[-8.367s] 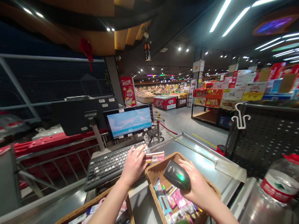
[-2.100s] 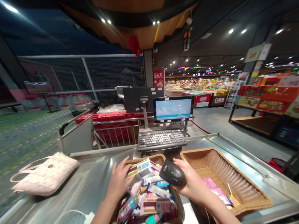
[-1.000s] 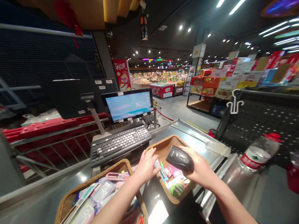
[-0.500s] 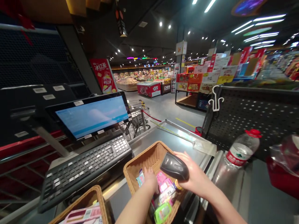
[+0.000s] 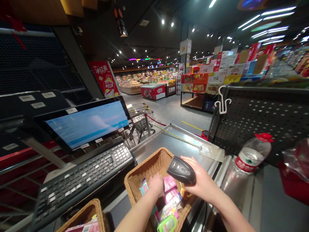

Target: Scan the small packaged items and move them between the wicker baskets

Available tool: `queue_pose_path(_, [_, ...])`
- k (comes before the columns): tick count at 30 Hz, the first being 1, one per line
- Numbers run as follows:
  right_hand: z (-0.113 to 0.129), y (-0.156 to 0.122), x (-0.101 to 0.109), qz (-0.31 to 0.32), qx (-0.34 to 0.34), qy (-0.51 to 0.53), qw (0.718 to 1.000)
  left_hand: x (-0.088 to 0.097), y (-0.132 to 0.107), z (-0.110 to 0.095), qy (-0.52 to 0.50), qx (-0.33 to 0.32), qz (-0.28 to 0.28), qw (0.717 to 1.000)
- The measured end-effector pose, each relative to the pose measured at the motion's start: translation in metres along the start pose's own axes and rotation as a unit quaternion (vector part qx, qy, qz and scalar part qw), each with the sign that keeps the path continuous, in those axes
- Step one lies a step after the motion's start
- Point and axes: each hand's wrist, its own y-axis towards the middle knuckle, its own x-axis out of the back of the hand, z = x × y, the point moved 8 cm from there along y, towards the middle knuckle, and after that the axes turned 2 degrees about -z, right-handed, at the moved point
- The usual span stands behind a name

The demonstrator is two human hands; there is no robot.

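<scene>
A black handheld barcode scanner (image 5: pixel 181 170) is gripped in my right hand (image 5: pixel 200 178), its head over the right side of a woven basket (image 5: pixel 147 168). Inside that basket my left hand (image 5: pixel 156 186) has its fingers curled down among small packaged goods. Whatever those fingers grasp is hidden from view. A blue packet (image 5: pixel 144 187) lies just left of them. To their right are pink packets (image 5: pixel 170 183), with a white pack (image 5: pixel 172 205) below. A bright green-framed package (image 5: pixel 167 223) rests at the near end of the basket.
A keyboard (image 5: pixel 84 180) and a monitor (image 5: pixel 89 124) stand to the left. Another basket (image 5: pixel 99 211) holding packs is at the lower left. On the right are a large red-capped bottle (image 5: pixel 252 154) and a perforated black panel (image 5: pixel 263 119). The metal counter (image 5: pixel 176 138) extends ahead.
My left hand's fingers, spread over the packages before, have curled in. Some packages have shifted slightly. The right hand keeps the scanner in nearly the same place; the view has turned slightly.
</scene>
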Motion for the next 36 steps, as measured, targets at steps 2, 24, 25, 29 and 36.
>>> queue_pose_path(2, [-0.002,0.0,0.003,-0.01,-0.007,0.001,1.0,0.022,-0.008,-0.004,0.005,-0.037,-0.044,0.998])
queue_pose_path(24, [0.093,0.027,-0.033,-0.055,0.105,-0.008,0.993,0.205,-0.196,0.103,0.136,0.022,-0.432,0.891])
queue_pose_path(25, [0.1,0.029,-0.037,-0.057,0.114,-0.014,0.992,0.206,-0.201,0.108,0.135,0.033,-0.431,0.892])
queue_pose_path(29, [0.126,0.033,-0.053,-0.04,0.141,-0.032,0.989,0.21,-0.222,0.123,0.144,0.072,-0.437,0.885])
queue_pose_path(36, [0.166,0.024,-0.07,-0.001,0.168,-0.03,0.985,0.213,-0.255,0.15,0.165,0.126,-0.462,0.862])
